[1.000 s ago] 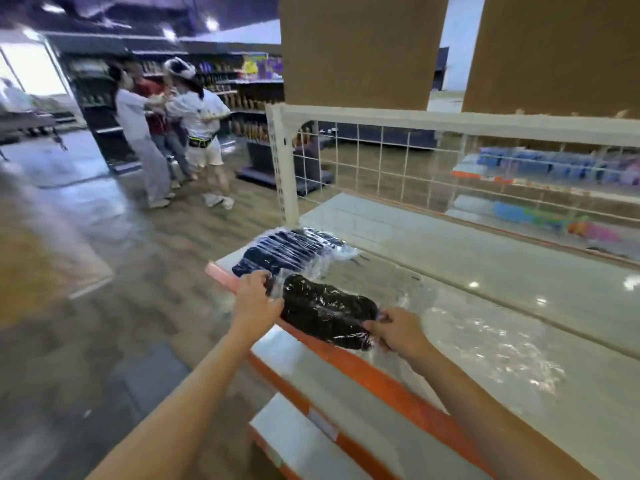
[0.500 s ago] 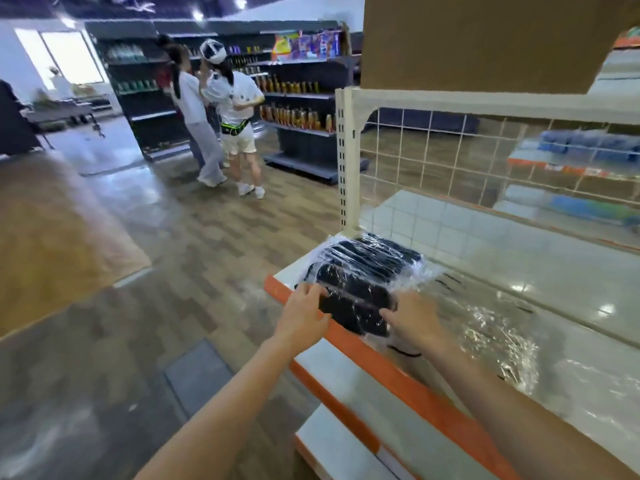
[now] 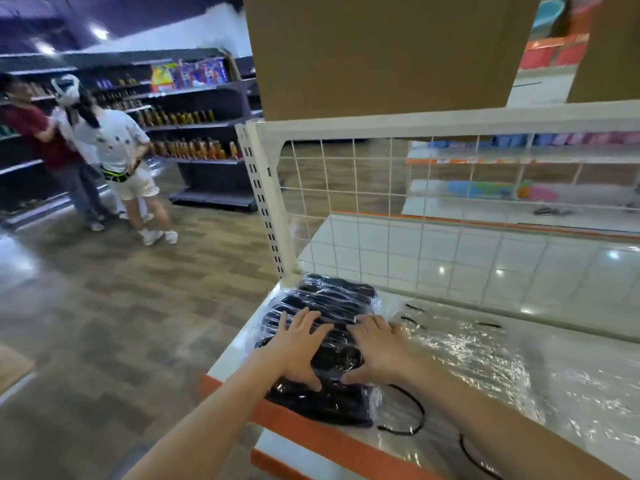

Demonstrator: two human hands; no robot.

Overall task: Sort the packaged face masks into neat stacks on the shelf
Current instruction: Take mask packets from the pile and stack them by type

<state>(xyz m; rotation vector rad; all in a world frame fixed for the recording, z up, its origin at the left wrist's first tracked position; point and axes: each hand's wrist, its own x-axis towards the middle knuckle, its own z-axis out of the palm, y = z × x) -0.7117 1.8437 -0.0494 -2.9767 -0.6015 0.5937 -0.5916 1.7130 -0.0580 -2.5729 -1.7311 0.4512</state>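
A row of black face masks in clear plastic packs lies overlapped at the left end of the white shelf, from the corner post down to the orange front edge. My left hand lies flat on the packs with fingers spread. My right hand presses flat beside it, on the right side of the same packs. More clear wrapped packs with loose black ear loops lie spread to the right.
A white wire grid backs the shelf, with a slotted corner post at its left. A cardboard box sits on the frame above. Two people stand in the aisle at left by dark bottle shelves.
Both hands held one mask pack by its ends, carried it left onto the overlapped packs, and now lie flat on top with fingers spread. The view has moved closer to the shelf.
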